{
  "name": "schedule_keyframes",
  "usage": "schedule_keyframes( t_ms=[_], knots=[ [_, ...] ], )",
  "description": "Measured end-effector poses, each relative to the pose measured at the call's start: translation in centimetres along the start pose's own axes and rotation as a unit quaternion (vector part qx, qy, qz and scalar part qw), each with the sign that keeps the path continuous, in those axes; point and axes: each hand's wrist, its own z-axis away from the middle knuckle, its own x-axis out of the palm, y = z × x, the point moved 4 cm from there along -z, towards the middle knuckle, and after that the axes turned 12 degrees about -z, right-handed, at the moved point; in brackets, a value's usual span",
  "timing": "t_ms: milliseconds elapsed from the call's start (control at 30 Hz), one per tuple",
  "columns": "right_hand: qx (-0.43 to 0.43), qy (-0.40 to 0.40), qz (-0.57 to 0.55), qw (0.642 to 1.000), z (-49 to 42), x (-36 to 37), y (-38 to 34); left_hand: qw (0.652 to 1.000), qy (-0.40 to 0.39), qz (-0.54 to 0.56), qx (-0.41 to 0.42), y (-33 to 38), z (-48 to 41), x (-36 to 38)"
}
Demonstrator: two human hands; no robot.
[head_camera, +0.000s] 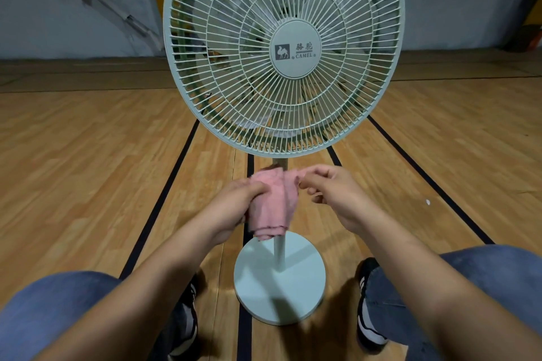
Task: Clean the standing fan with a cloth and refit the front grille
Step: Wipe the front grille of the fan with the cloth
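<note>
The left hand (234, 205) is curled around a crumpled pink cloth (271, 202) whose upper corner is pinched by the right hand (331, 193), below the pale green wire front grille (281, 50) seated on the standing fan.

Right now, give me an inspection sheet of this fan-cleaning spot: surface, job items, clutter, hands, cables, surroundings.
Surface: wooden floor with dark painted lines.
Job's things: standing fan, front grille on the fan head; round base on the floor; pink cloth held in front of the pole.
Clutter: small white speck on the floor at right.
Hands: left hand grips the cloth; right hand pinches its upper edge with its fingers.
Cables: nothing seen.
Surroundings: grey wall behind; person's knees and shoes either side of the base.
</note>
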Motion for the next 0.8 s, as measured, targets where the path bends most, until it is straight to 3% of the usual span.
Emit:
schedule_keyframes(
  t_ms=[167,333,500,800],
  knots=[
    [-0.002,0.024,-0.165,0.986,-1.3,-2.7,-2.1,0.991,0.083,0.105,0.011,0.6,1.1,-2.1],
    [-0.078,0.007,-0.252,0.964,-2.9,-3.1,-4.1,0.968,0.052,0.238,0.065,2.7,1.3,-1.5],
    [-0.100,-0.027,-0.309,0.946,-3.8,-1.2,-4.5,0.914,0.029,0.391,0.105,3.5,1.4,-0.7],
    [-0.071,-0.040,-0.413,0.907,-4.1,0.4,-3.0,0.931,0.112,0.322,0.127,2.9,0.6,-0.3]
  ],
)
